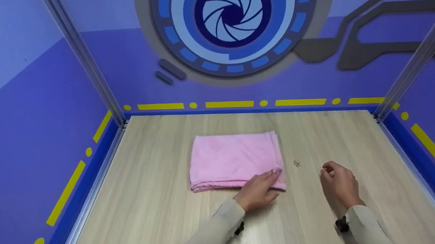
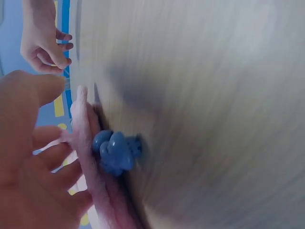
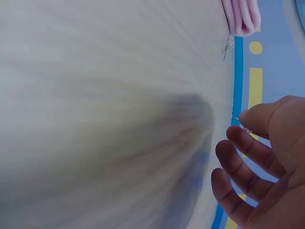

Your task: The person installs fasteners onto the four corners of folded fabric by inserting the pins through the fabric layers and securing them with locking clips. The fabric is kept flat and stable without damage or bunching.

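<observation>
A folded pink towel lies on the wooden table. My left hand rests its extended fingers on the towel's near right corner, the thumb standing apart. In the left wrist view a small shiny blue object with rounded lobes is beside the towel's folded edge; the head view does not show it. To the towel's right, my right hand is held over the table, thumb and forefinger pinching a tiny clear piece. Between towel and right hand lies a small clear thing with thin metallic lines.
The wooden tabletop is bordered by blue-purple panels at the back and both sides. Metal posts stand at the back corners. A metal rail runs along the left edge.
</observation>
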The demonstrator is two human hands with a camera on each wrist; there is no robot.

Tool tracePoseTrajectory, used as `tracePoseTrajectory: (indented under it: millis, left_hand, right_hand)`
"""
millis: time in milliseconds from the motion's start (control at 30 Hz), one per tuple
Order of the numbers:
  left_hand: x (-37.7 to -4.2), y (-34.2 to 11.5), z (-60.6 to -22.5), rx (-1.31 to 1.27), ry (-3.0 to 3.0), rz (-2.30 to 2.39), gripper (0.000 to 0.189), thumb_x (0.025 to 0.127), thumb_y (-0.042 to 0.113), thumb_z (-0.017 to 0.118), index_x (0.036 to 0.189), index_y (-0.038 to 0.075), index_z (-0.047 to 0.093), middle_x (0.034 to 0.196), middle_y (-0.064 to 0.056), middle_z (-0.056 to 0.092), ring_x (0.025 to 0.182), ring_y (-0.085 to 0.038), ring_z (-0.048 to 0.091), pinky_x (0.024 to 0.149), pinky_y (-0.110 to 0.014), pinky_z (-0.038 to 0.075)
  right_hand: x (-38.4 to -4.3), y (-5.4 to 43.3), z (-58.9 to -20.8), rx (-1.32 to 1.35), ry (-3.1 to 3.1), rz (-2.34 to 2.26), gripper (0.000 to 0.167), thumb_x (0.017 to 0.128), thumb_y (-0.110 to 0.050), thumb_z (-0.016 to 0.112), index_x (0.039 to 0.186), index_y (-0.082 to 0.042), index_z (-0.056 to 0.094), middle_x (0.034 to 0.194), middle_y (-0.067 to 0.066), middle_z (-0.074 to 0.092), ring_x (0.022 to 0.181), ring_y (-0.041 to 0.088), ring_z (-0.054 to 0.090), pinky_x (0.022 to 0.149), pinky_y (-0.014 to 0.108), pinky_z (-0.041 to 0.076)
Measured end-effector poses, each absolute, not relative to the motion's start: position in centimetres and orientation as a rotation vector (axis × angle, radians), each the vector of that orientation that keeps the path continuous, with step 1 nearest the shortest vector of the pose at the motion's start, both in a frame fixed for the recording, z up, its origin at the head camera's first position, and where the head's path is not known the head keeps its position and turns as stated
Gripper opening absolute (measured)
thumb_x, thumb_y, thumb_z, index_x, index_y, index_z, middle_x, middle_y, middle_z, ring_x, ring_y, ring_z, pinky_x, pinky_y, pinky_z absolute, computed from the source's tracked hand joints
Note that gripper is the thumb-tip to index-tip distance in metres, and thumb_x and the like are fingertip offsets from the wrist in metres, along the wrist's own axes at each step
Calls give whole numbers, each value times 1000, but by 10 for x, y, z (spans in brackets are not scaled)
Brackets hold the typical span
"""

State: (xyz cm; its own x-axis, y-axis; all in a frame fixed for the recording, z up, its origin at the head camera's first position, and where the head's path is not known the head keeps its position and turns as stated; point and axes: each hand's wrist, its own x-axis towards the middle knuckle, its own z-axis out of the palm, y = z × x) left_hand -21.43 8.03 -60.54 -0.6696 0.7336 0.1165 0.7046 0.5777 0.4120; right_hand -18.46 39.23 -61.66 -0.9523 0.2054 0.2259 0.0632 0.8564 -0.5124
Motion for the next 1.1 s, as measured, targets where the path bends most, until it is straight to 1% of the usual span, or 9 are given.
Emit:
tracePoseTrajectory:
  millis: [100, 233, 367, 567, 733, 833, 967, 1100]
  left_hand:
    - [-220, 77, -601, 1271, 2740, 796, 68, 103, 29, 60, 161, 7, 32, 163, -9, 36, 148, -22, 38, 121, -32, 29]
    - [-227, 75, -596, 1278, 2765, 929, 64, 102, 24, 59, 159, 5, 35, 162, -13, 37, 148, -25, 39, 121, -33, 29]
    - [-233, 72, -592, 1256, 2744, 1103, 61, 101, 15, 60, 157, 3, 40, 160, -15, 40, 146, -26, 40, 121, -34, 30]
    - [-240, 67, -590, 1276, 2709, 1231, 60, 96, 2, 60, 153, -3, 42, 158, -17, 43, 145, -29, 42, 120, -35, 32]
    - [-244, 64, -591, 1260, 2725, 1322, 59, 93, -1, 60, 150, -5, 46, 154, -18, 48, 143, -30, 45, 119, -34, 33]
    - [-245, 64, -592, 1231, 2716, 1387, 58, 93, -2, 60, 149, -6, 47, 153, -19, 49, 142, -29, 47, 119, -34, 34]
    - [-244, 64, -591, 1182, 2707, 1459, 57, 93, -2, 60, 149, -6, 48, 151, -21, 50, 138, -28, 51, 117, -35, 38]
    - [-243, 66, -590, 1136, 2719, 1509, 56, 93, 1, 61, 148, -5, 49, 151, -22, 51, 137, -28, 52, 117, -35, 38]
  right_hand:
    - [-187, 388, -615, -170, -2734, 750, 17, 99, -14, 65, 113, -6, 71, 101, 11, 73, 83, 27, 70, 63, 38, 51]
    - [-190, 381, -613, -108, -2686, 740, 16, 97, -10, 68, 111, -5, 72, 100, 11, 74, 80, 27, 70, 63, 39, 53]
    - [-195, 372, -610, -47, -2647, 760, 17, 95, -6, 69, 112, -5, 72, 97, 10, 75, 75, 24, 70, 63, 40, 54]
    - [-201, 355, -606, 23, -2594, 863, 15, 95, -5, 70, 110, -6, 72, 97, 8, 75, 72, 20, 68, 64, 33, 54]
    - [-206, 336, -604, 77, -2522, 984, 12, 95, -7, 72, 107, -7, 74, 97, 6, 76, 69, 18, 66, 60, 25, 53]
    - [-209, 323, -600, 78, -2500, 1103, 10, 96, -9, 72, 107, -8, 74, 96, 3, 76, 69, 17, 67, 60, 21, 54]
    - [-213, 306, -593, 86, -2487, 1238, 11, 98, -10, 70, 108, -8, 74, 97, 4, 76, 71, 18, 69, 61, 21, 57]
    - [-218, 293, -589, 128, -2456, 1287, 12, 96, -7, 72, 107, -5, 73, 97, 7, 76, 68, 20, 70, 62, 22, 57]
